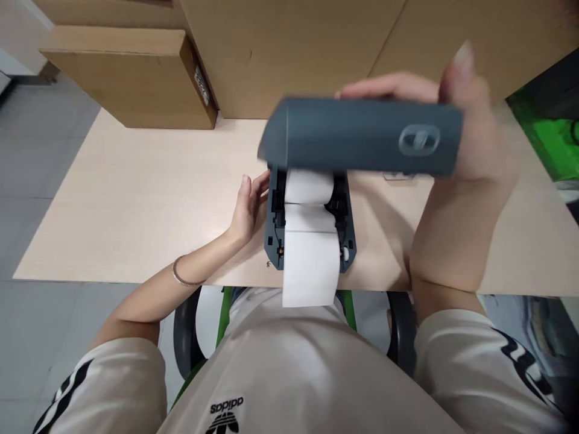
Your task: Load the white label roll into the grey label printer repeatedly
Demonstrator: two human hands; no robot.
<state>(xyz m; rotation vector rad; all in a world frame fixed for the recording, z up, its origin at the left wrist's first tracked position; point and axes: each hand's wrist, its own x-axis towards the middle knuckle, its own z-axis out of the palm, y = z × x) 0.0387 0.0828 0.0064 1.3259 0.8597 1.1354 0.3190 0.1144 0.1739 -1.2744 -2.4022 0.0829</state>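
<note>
A dark grey label printer (pixel 272 226) stands at the near edge of a light wooden table (pixel 136 199). Its lid (pixel 362 135) is swung up and open. Inside lies a white paper roll (pixel 308 185), and a strip of white paper (pixel 310 265) runs out over the table's front edge. My right hand (pixel 470 126) grips the raised lid at its right end, thumb up and fingers behind it. My left hand (pixel 248 208) rests against the printer's left side with its fingers stretched out.
Large cardboard boxes (pixel 136 78) stand along the back of the table, one lower box at the left. A green and dark object (pixel 556 132) is at the far right. My lap and a chair lie below the table edge.
</note>
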